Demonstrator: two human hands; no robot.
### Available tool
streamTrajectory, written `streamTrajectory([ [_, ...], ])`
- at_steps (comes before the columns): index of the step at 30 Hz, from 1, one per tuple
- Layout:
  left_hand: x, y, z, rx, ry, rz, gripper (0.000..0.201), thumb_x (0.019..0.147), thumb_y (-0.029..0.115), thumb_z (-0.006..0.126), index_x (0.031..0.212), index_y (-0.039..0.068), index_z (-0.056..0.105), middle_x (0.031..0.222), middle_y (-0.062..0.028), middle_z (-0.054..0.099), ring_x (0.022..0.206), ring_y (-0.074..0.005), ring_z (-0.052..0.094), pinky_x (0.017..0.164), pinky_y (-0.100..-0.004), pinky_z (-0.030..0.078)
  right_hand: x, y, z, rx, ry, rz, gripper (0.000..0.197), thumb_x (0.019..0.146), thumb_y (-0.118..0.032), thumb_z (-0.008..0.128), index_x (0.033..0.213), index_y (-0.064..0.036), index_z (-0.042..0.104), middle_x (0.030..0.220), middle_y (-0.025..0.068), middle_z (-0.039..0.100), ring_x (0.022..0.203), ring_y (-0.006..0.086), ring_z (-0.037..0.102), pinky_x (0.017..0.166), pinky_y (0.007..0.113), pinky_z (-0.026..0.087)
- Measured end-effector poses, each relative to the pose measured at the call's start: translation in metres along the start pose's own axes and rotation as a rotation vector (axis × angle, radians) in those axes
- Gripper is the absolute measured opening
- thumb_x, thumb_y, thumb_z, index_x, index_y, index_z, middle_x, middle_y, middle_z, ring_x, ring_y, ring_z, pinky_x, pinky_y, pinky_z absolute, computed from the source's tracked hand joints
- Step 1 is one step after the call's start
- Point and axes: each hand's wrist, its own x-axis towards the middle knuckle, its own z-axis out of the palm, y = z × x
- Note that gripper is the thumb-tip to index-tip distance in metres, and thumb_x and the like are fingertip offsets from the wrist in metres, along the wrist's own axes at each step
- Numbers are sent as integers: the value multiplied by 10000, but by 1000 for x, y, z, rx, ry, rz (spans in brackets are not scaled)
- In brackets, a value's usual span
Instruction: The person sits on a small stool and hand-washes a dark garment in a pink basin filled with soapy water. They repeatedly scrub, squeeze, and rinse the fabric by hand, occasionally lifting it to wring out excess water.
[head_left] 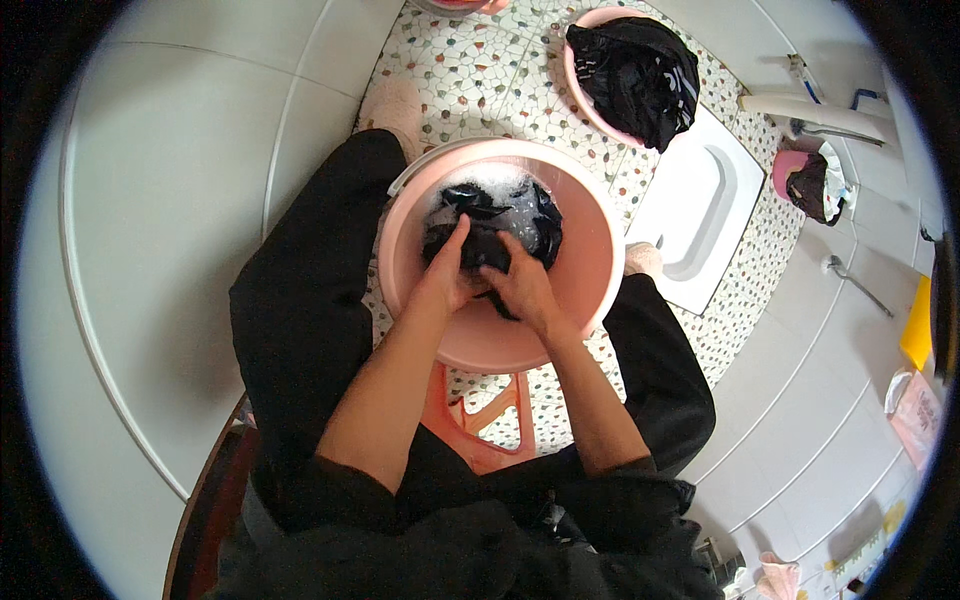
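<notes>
Both my hands reach down into a pink bucket that stands between my legs. Inside it, black wet cloth lies bunched in water with white suds at the far side. My left hand grips the cloth from the left, thumb pointing up. From the right, my right hand closes on the same cloth, its fingers curled inward. The two hands are close together, and the cloth hides some of the fingertips.
A pink basin piled with black clothing stands beyond the bucket to the right. Beside it a white squat toilet is set into the speckled floor. An orange plastic stool is below the bucket. A pink bin stands by the right wall.
</notes>
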Motion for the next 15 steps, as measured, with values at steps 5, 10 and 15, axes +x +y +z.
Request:
streamTrajectory([
  [5, 20, -6, 10, -70, -127, -31, 515, 889, 462, 693, 1206, 70, 586, 1121, -159, 639, 883, -318, 648, 765, -375, 584, -62, -38, -12, -167, -54, -213, 355, 901, -267, 668, 1124, -4, 586, 1054, 239, 653, 937, 385, 660, 771, 456, 531],
  [10, 55, -35, -73, -72, -141, -3, 336, 1012, 324, 507, 1196, 62, 609, 1165, -156, 618, 1113, -262, 569, 955, -412, 492, -6, -32, 42, -218, 62, 6, 344, 964, -323, 558, 954, -6, 691, 850, 258, 666, 807, 431, 658, 710, 510, 509],
  [15, 72, -46, -20, -26, 312, -29, 340, 1024, 303, 466, 1302, 112, 516, 1261, -118, 582, 1116, -278, 566, 926, -505, 487, 120, 74, 61, -295, 216, 316, 398, 904, -307, 544, 843, 43, 724, 875, 299, 676, 840, 481, 656, 783, 539, 514],
])
